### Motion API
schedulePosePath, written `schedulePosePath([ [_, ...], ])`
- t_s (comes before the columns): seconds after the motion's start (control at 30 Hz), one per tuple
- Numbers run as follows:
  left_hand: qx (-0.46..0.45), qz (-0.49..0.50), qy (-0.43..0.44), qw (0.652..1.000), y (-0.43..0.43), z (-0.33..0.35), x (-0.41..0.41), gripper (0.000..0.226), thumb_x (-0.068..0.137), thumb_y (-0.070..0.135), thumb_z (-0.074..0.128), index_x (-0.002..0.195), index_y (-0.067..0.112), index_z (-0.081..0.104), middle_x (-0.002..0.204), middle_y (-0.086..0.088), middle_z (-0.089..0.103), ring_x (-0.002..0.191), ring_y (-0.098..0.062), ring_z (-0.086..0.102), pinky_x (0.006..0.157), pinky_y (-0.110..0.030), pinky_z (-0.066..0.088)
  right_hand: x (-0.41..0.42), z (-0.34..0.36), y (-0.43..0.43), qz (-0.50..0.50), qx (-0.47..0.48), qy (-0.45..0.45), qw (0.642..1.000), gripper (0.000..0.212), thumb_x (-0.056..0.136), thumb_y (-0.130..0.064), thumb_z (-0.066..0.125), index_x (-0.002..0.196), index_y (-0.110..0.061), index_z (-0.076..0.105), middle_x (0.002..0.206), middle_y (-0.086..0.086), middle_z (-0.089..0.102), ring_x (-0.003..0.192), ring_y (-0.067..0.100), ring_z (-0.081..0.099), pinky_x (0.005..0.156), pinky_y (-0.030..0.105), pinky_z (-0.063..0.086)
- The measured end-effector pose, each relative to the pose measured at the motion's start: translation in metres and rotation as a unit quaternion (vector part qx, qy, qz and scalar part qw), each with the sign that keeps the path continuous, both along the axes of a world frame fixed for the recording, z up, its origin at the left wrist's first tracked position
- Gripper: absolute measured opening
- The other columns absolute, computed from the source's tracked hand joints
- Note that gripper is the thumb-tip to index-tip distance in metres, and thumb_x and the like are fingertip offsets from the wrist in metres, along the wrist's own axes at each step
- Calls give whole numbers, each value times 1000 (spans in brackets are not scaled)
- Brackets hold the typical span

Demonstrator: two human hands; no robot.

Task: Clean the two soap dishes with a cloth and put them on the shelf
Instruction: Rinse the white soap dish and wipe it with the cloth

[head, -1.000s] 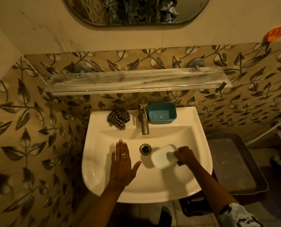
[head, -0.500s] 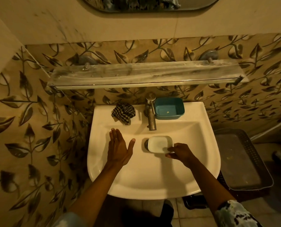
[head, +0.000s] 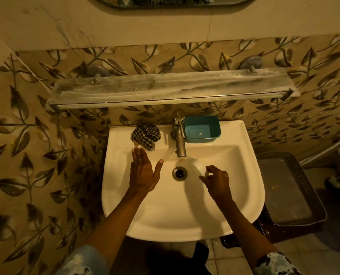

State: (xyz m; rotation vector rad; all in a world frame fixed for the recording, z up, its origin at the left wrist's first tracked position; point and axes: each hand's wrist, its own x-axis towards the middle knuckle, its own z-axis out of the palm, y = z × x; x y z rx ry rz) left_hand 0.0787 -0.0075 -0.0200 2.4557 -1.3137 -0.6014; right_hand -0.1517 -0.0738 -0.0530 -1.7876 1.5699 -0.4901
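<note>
The white soap dish [head: 194, 165] lies in the sink [head: 234, 195] bowl just beside the drain [head: 179, 173], right under the tap [head: 178, 133] spout; it blends into the porcelain, so its outline is hard to read. Your right hand [head: 217, 180] hovers at its near edge with fingers loosely curled and spread, gripping nothing; whether a fingertip touches the dish you cannot tell. Your left hand [head: 143, 171] is on the other side of the drain, flat, fingers extended and empty. The teal soap dish [head: 202, 129] sits on the rim right of the tap, the checked cloth [head: 146, 135] left of it. The shelf [head: 165, 90] hangs above the tap.
</note>
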Motion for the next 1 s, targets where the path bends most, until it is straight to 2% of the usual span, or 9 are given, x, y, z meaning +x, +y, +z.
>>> schedulePosePath([
  [0.1,-5,-1,-7,1000,-1,-2,-1,86,94,57,33,150,7,-8,161,-13,-11,149,-26,-10,118,-35,4,0,4,1,-13,-7,12,1000,37,79,-17,77,110,1,66,97,18,73,81,32,71,79,36,58],
  [0.23,-1,1,4,1000,-3,-3,-2,86,94,57,34,150,7,-8,161,-12,-10,149,-27,-5,119,-35,6,-5,2,1,-24,-15,17,999,35,79,-17,77,107,1,67,92,18,74,76,30,71,70,23,50],
  [0.4,-17,26,2,1000,-6,4,2,79,95,45,45,151,8,5,161,-16,9,146,-34,16,116,-44,24,-16,-12,4,-84,62,31,994,31,78,-27,78,79,2,66,80,18,72,76,34,68,81,37,53],
  [0.43,-38,37,-2,999,-11,8,5,77,94,42,48,150,6,9,159,-18,14,145,-36,19,115,-45,27,-18,-15,5,-119,111,1,987,31,78,-27,78,79,3,66,79,20,72,76,34,69,83,41,54],
  [0.53,-100,64,0,993,-36,24,18,79,89,37,60,148,5,19,150,-22,28,137,-38,31,110,-49,36,-22,-18,13,-236,251,-159,925,41,78,-14,77,109,7,61,98,27,69,77,34,70,81,45,58],
  [0.6,-106,85,34,990,-55,32,26,86,82,37,68,147,9,19,147,-20,32,133,-38,34,107,-50,39,-22,-19,20,-260,273,-204,904,44,78,-8,77,115,7,58,109,28,65,77,32,69,74,42,59],
  [0.7,-95,144,103,980,-78,34,33,90,78,38,73,148,16,21,142,-22,36,129,-41,38,104,-51,40,-20,-19,28,-273,291,-249,882,45,79,-4,75,118,6,56,113,29,63,88,39,68,80,47,58],
  [0.83,-85,166,116,976,-93,24,35,75,84,34,67,145,12,30,142,-21,42,131,-40,37,109,-48,33,-14,-19,37,-236,287,-274,887,49,77,-1,75,121,4,54,98,25,69,83,33,70,73,40,59],
  [1.0,-81,199,92,972,-95,18,37,49,84,14,68,125,-1,47,133,-23,53,125,-41,46,104,-46,37,-7,-16,42,-226,287,-299,882,50,73,4,76,119,7,55,113,25,63,94,34,66,76,42,61],
])
